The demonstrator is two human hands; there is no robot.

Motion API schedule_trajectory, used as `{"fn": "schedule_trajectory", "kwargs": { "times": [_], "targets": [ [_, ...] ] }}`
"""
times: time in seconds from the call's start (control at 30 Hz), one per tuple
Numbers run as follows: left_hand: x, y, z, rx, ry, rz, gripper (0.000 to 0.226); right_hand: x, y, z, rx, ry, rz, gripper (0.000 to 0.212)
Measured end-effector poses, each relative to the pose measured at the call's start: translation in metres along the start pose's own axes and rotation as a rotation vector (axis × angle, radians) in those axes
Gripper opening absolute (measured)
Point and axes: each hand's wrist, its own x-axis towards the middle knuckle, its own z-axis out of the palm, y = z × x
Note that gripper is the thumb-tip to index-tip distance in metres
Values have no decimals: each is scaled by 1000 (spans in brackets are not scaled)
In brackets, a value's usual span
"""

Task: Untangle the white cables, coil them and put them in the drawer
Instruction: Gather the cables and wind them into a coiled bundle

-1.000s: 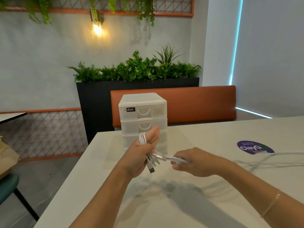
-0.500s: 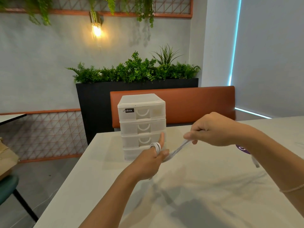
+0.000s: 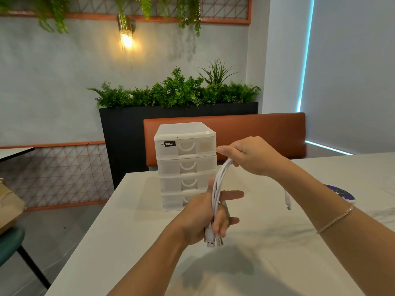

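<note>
My left hand (image 3: 205,216) holds a bundle of white cables (image 3: 219,184) wound around its fingers, above the table in front of the drawer unit. USB plugs (image 3: 211,242) stick out below that fist. My right hand (image 3: 250,155), higher and to the right, grips the upper end of the strands and holds them taut. A loose cable end with a small plug (image 3: 287,201) hangs under my right wrist. The white plastic drawer unit (image 3: 184,150) stands at the table's far edge, and every drawer I can see is closed.
The pale table (image 3: 128,242) carries a round purple sticker (image 3: 342,192) on the right, partly behind my forearm. An orange bench back (image 3: 267,133) and a black planter (image 3: 124,129) stand beyond it. A green chair (image 3: 10,242) is at the lower left.
My right hand rose from table level to the height of the top drawer, drawing the cable up and around my left hand. The slack that lay on the table at right is now gathered.
</note>
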Motion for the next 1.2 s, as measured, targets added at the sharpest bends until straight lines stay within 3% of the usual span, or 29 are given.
{"fn": "schedule_trajectory", "kwargs": {
  "times": [0.1, 0.17, 0.37, 0.53, 0.7, 0.8, 0.93, 1.03, 1.1, 1.2],
  "targets": [
    [-1, 2, -1, -200, -53, -2, 88, 5, 2, 6, 2, -13, 20, 52],
    [-1, 0, -3, -258, -104, 1, 94, 7, 2, 11, 15, -17, 29, 52],
    [-2, 0, -4, -352, -160, 85, 72, 12, 4, 24, 37, -32, 53, 55],
    [-2, 6, -1, -439, -66, 124, 62, 12, 4, 31, 100, -36, 79, 56],
    [-3, 7, -1, -520, -17, 107, 58, 6, 5, 34, 194, -199, 181, 57],
    [-4, 8, -1, -564, -32, 97, 59, 3, -1, 34, 202, -265, 163, 45],
    [-5, 8, -8, -633, -48, 109, 61, -4, -14, 39, 475, -156, 84, 44],
    [-4, 7, -10, -623, -92, 102, 64, -7, -16, 43, 503, 26, 38, 46],
    [-4, 7, -12, -616, -127, 100, 66, -7, -14, 42, 471, -19, 2, 32],
    [-3, 5, -17, -584, -154, 116, 66, -7, -7, 44, 651, -267, 14, 6]
  ]
}}
